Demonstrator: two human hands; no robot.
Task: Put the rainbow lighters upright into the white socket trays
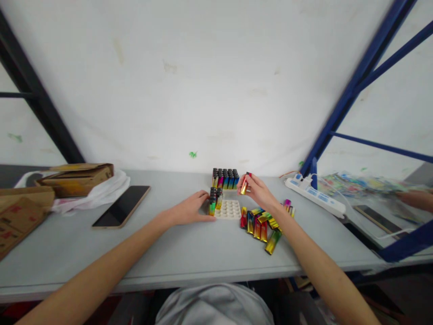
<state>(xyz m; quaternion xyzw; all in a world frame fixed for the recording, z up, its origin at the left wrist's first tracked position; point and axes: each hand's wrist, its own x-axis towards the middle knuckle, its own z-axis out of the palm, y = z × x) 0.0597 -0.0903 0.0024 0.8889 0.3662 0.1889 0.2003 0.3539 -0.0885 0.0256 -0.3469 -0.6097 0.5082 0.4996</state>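
My right hand [259, 189] pinches a gold and red lighter [245, 184] in the air, just above a white tray [229, 210] with round holes. A few lighters [214, 201] stand in the tray's left end. My left hand [190, 208] rests curled on the table against the tray's left edge, touching those lighters. A full block of upright lighters [225, 178] stands behind the tray. Several loose multicoloured lighters [261, 223] lie on the table to the right of the tray, under my right wrist.
A phone [122, 206] lies face up at the left, beside cardboard boxes [76, 178] and a white plastic bag [101, 192]. A white power strip [316, 196] lies at the right by a blue metal frame [341, 106]. Another person's arm [417, 198] shows at far right.
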